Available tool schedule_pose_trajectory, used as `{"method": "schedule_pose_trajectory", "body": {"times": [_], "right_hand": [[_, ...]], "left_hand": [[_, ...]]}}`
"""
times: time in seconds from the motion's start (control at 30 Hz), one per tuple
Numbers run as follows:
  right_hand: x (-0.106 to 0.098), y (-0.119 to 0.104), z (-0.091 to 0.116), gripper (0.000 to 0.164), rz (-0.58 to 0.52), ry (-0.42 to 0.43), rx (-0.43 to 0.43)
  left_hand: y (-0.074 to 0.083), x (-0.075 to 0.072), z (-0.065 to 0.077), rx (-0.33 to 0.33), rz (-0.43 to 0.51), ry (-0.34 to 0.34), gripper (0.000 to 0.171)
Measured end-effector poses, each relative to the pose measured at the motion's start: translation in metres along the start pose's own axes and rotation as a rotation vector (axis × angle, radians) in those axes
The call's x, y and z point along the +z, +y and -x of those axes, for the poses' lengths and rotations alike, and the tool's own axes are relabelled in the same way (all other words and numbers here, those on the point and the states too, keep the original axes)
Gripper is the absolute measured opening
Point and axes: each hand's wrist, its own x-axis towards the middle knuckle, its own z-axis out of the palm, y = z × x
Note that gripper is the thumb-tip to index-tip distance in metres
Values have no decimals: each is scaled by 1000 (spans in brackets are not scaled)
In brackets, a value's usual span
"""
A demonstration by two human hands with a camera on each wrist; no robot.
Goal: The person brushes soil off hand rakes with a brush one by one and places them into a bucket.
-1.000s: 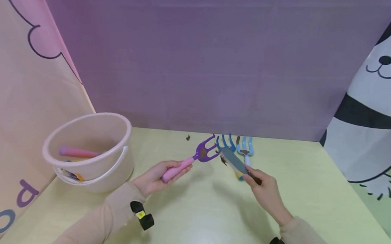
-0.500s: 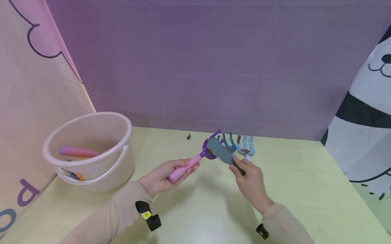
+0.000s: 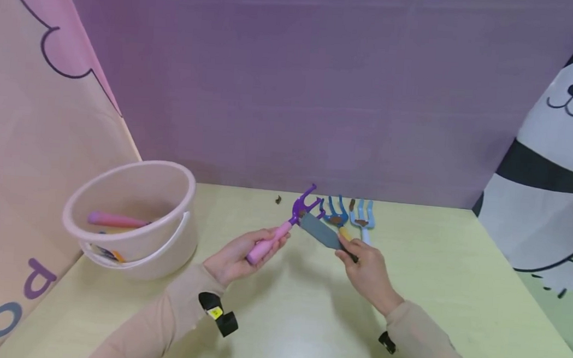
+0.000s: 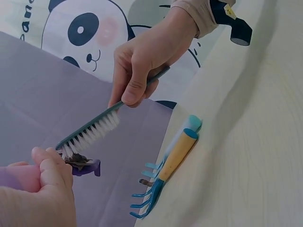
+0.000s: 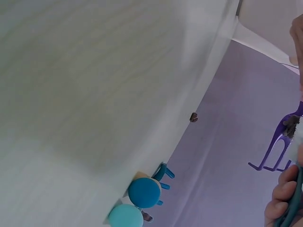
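Note:
My left hand (image 3: 237,257) grips the pink handle (image 3: 267,246) of a small hand rake with a purple head (image 3: 298,207), raised above the table. Brown dirt (image 4: 78,160) clings to that head. In my right hand (image 3: 370,270) is a brush (image 3: 320,232) with a grey-green back. Its white bristles (image 4: 97,132) face down and touch the dirty rake head in the left wrist view. Just behind lie a blue hand rake (image 3: 335,218) with a yellow handle and a light blue one (image 3: 362,222), both with brown dirt on them.
A pale pink bucket (image 3: 187,186) stands on the table at the left, with a pink handle (image 3: 116,220) inside. A small brown crumb (image 3: 278,199) lies near the back edge. A purple backdrop (image 3: 301,92) rises behind the table (image 3: 433,275).
The brush has moved left from beside the tines onto the purple rake head, then slightly lower. My left hand has shifted a little right with the rake. The other rakes stay in place.

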Motion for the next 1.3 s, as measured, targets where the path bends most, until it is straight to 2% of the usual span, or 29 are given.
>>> {"method": "schedule_pose_trajectory", "body": {"times": [0.17,0.33,0.47,0.63,0.8,0.93,1.07,1.17,1.3], "right_hand": [[-2,-1,0,36,-8,34,-5],[-2,0,2,36,18,134,-68],[-2,1,4,37,38,187,-59],[-4,1,5,37,15,182,-29],[-4,0,6,37,2,172,-30],[-6,-1,6,37,-35,140,20],[-9,-1,6,36,-69,119,76],[-12,0,7,36,-74,114,91],[-17,4,10,36,-49,121,69]], "left_hand": [[1,0,0,-10,21,-2,45],[0,-1,1,-17,23,-25,45],[-2,-2,2,-24,27,-62,46],[-2,-2,4,-36,40,-92,46],[-2,-2,5,-33,39,-88,46],[-2,0,5,-15,17,-77,46],[-4,0,4,60,-96,-33,46],[-4,0,4,156,-246,34,44],[-3,2,5,282,-441,143,40]]}}
